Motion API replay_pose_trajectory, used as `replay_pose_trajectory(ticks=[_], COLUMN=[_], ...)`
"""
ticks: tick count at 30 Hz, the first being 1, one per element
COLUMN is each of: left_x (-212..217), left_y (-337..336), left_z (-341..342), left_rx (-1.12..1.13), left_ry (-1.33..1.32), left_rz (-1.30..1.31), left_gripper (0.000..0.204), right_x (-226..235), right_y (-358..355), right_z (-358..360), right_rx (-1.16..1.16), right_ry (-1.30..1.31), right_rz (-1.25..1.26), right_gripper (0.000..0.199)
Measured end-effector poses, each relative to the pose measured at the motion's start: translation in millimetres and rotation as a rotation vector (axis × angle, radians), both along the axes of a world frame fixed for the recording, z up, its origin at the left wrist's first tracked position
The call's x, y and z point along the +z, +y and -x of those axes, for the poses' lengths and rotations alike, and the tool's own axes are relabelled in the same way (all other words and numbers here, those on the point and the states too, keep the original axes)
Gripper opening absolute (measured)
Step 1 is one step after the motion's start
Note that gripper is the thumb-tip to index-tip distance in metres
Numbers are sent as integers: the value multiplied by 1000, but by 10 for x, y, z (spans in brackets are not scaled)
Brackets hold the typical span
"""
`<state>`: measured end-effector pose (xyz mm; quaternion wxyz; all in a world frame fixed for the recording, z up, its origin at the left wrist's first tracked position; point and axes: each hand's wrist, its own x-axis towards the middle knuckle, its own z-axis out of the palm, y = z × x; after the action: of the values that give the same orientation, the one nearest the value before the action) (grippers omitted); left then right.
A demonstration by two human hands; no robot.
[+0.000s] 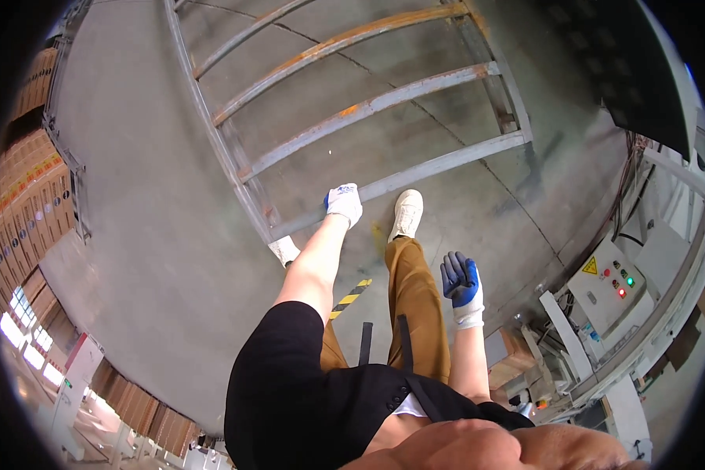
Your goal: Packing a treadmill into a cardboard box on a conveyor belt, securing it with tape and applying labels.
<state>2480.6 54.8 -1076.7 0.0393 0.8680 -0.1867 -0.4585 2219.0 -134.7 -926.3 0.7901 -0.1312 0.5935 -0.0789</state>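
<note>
A grey metal frame [439, 167] with several crossbars and orange rust patches lies in front of me, just above the floor or on it. My left hand [343, 205], in a white glove with blue coating, is closed round its near bar, left of the middle. The fingers curl out of sight under the bar. My right hand [462, 288] hangs apart from the frame at my right side, palm turned up. Its blue-coated fingers are loosely bent with nothing in them.
My shoes [407, 213] stand close to the near bar. At right is a machine with a control box [607, 278] showing lit buttons. Stacked cardboard [35, 211] lines the far left. Yellow-black tape [351, 298] marks the floor near my legs.
</note>
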Motion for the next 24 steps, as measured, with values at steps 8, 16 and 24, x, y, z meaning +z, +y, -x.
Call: replay_pose_trajectory(ticks=[8, 16, 24], left_x=[-319, -651, -1038], left_y=[89, 131, 129], left_z=[303, 576, 813], left_rx=[-81, -86, -103], left_ry=[-44, 170, 197], left_rz=[16, 33, 29], left_gripper=[14, 18, 20], right_x=[-65, -237, -466], right_y=[41, 151, 48], right_z=[-186, -427, -407], right_rx=[129, 73, 152], right_ry=[-20, 33, -3], right_rz=[69, 38, 118], right_gripper=[51, 50, 54])
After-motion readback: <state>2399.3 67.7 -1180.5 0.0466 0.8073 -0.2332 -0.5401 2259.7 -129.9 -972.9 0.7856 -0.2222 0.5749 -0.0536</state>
